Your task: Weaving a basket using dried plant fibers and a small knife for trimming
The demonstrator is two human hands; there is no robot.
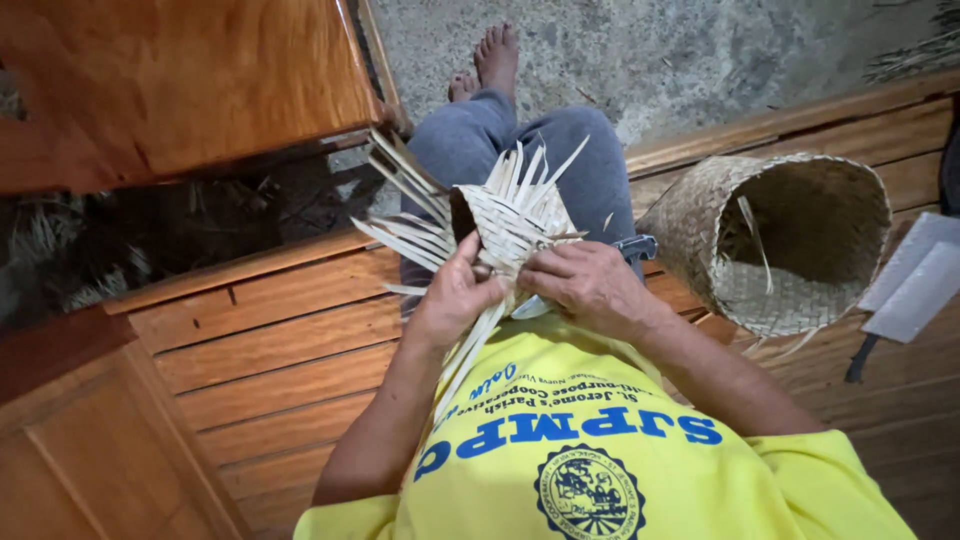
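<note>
To my right a finished woven basket point(800, 240) lies on its side on the wooden bench point(290, 350), its mouth turned toward me. Inside it I can see the plaited bottom and one loose pale strip point(757, 240) leaning against the inner wall; nothing more shows in there. Just beyond the basket lie flat grey sheets point(915, 280) and a dark handle point(862, 358), touching the bench boards.

In my lap, above my knees, sits the half-woven piece point(510, 220), a small plaited body with free leaf strips fanning out upward and to the left. My left hand point(455, 295) closes around its lower left edge, thumb on top, fingers curled under, pinching a bunch of long strips that trail down toward my yellow shirt point(590, 450). My right hand point(585, 285) clamps the lower right side, fingers folded over the weave, knuckles up. Both wrists bend inward so the hands nearly meet below the piece. A blue-handled tool point(635, 247) pokes out just behind my right hand; whether I am touching it I cannot tell.
</note>
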